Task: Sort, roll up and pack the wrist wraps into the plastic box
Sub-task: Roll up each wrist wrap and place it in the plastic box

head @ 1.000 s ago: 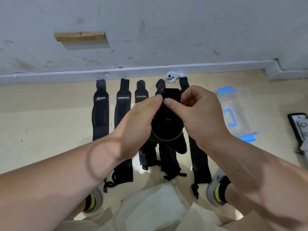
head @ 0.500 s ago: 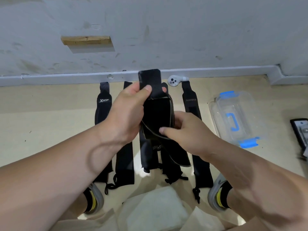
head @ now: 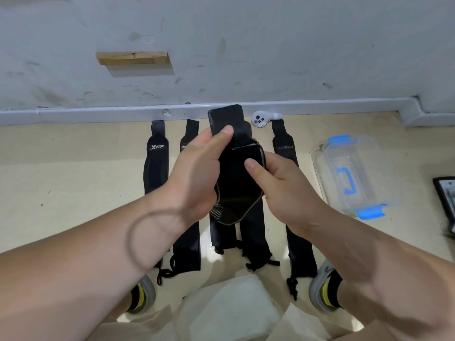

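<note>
Here, my left hand pinches the wrist wrap by its strap end, my right hand grips its body, above the floor. Best roll tight, edges aligned; plastic box waits right.

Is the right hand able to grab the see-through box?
Probably yes, once free: the right hand grips the black wrist wrap with the left hand, but the plastic box sits beside it on the floor, nothing between.
</note>
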